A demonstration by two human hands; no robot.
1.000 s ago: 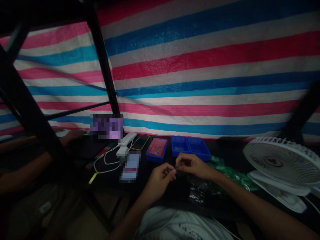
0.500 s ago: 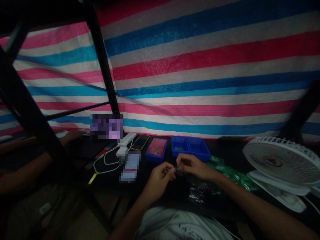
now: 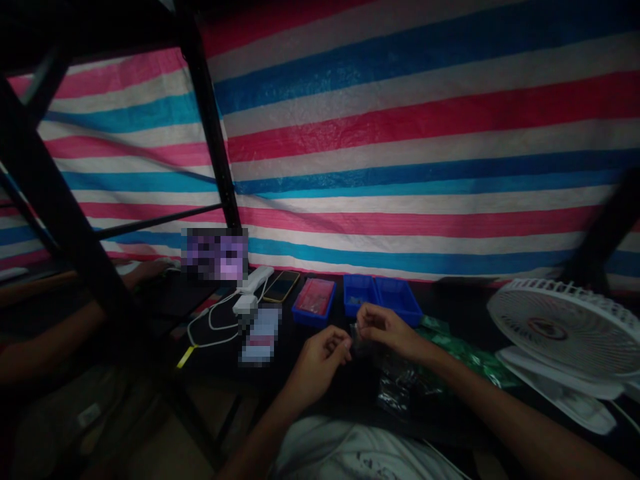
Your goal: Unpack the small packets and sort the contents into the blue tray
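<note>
Two bare hands face each other: the right hand (image 3: 387,335) pinches a small clear plastic piece (image 3: 357,339) between its fingertips, and the left hand (image 3: 317,369) curls just beside it.

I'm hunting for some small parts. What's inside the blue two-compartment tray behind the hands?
The blue two-compartment tray holds a small greyish heap in its left compartment, too dim to identify. Nothing covers it, but shadow hides the right compartment's floor.
</note>
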